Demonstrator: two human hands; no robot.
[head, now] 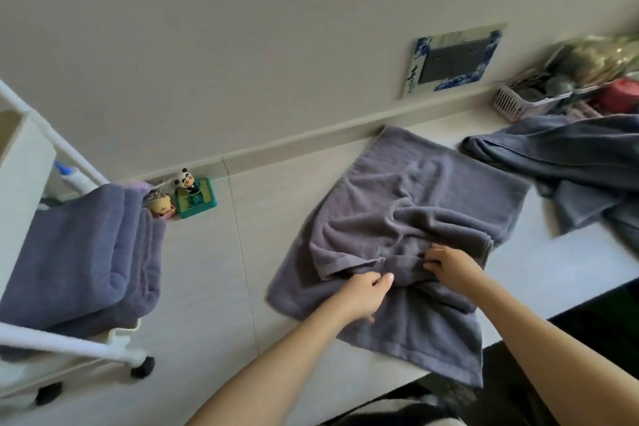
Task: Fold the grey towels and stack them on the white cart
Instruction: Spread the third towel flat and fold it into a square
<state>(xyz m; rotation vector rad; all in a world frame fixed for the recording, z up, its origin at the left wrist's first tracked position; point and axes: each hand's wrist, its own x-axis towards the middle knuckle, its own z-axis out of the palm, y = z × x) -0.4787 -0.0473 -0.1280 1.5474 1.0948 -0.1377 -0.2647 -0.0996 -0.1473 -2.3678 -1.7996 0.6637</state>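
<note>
A grey towel lies spread and rumpled on the white counter, its near end hanging over the front edge. My left hand pinches a bunched fold near the towel's middle. My right hand grips the same bunch just to the right. Several folded grey towels are stacked on the white cart at the left. A heap of unfolded grey towels lies at the far right of the counter.
Small toy figures on a green base stand against the wall beside the cart. A white basket with wrapped goods sits at the back right. A blue-and-white framed picture leans on the wall. The cart stands on black wheels.
</note>
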